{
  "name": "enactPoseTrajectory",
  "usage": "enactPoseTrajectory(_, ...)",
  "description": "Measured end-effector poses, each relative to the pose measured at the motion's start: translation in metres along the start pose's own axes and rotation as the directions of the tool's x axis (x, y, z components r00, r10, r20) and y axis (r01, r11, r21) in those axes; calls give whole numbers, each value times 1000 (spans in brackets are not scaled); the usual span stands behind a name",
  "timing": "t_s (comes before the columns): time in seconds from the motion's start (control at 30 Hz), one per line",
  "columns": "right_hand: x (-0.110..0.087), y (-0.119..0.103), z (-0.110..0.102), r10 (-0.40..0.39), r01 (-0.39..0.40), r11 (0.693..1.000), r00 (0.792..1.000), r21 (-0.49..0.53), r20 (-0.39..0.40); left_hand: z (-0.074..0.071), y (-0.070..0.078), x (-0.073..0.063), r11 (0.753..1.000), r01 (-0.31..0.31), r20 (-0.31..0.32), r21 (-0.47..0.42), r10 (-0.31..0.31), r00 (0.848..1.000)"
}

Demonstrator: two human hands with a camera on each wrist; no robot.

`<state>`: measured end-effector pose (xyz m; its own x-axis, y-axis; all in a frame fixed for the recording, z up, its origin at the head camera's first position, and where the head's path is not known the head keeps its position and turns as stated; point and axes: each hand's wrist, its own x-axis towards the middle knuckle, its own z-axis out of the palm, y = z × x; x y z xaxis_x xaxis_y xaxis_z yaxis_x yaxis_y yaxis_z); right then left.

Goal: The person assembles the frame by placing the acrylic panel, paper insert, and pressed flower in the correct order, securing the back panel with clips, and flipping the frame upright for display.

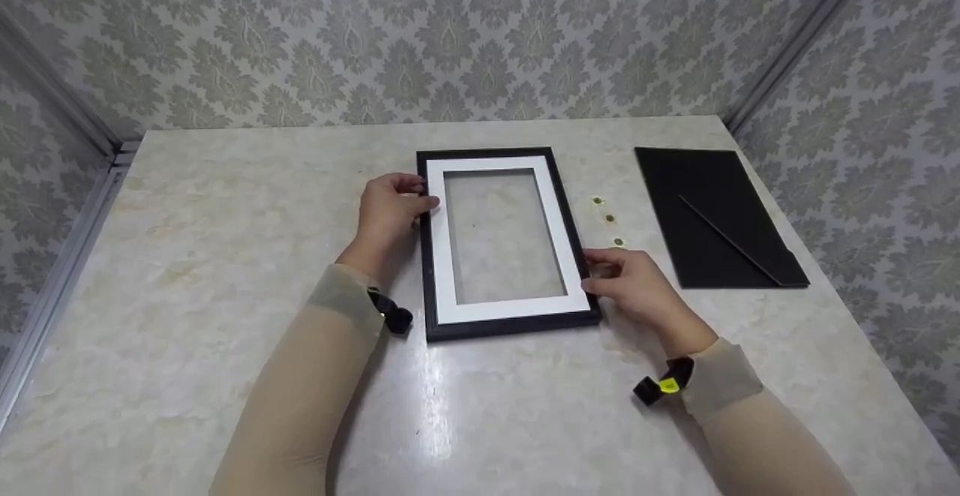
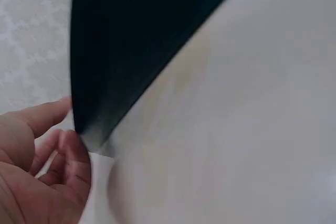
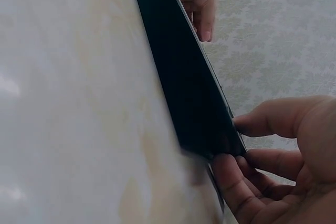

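Observation:
A black picture frame (image 1: 514,327) with a white mat border (image 1: 450,278) lies face up at mid-table, and the tabletop shows through its opening. My left hand (image 1: 388,211) pinches the upper part of its left side, thumb on the front face. Lower on the right side, my right hand (image 1: 630,282) grips the edge near the near corner, with the thumb on top. In the left wrist view, the fingers (image 2: 73,166) curl at the dark outer side of the frame. The right wrist view shows thumb and fingers (image 3: 236,182) on either side of the frame edge.
To the right lies a black backing board (image 1: 697,181) with a narrow stand leg (image 1: 731,241) across it. Several small round yellowish pieces with dark centres (image 1: 610,218) line up between board and frame. Patterned wall (image 1: 450,38) rises behind the table (image 1: 225,271).

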<state>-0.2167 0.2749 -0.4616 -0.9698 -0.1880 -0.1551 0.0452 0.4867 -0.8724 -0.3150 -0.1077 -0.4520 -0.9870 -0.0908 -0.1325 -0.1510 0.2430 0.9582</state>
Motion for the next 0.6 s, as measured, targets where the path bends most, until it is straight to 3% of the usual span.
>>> enactPoseTrajectory(0.27, 2, -3, -1, -26, 26, 1000, 1000, -12, 4, -9, 11, -27, 969, 18, 165, 245, -60, 984)
enactPoseTrajectory(0.43, 1, 0, -2, -5, 5, 1000, 1000, -10, 0, -8, 4, -41, 954, -12, 249, 299, -66, 966)
enactPoseTrajectory(0.6, 0, 2, -1, 1, -1, 1000, 1000, -2, 1, -6, -3, -46, 954, -43, 271, 298, -42, 962)
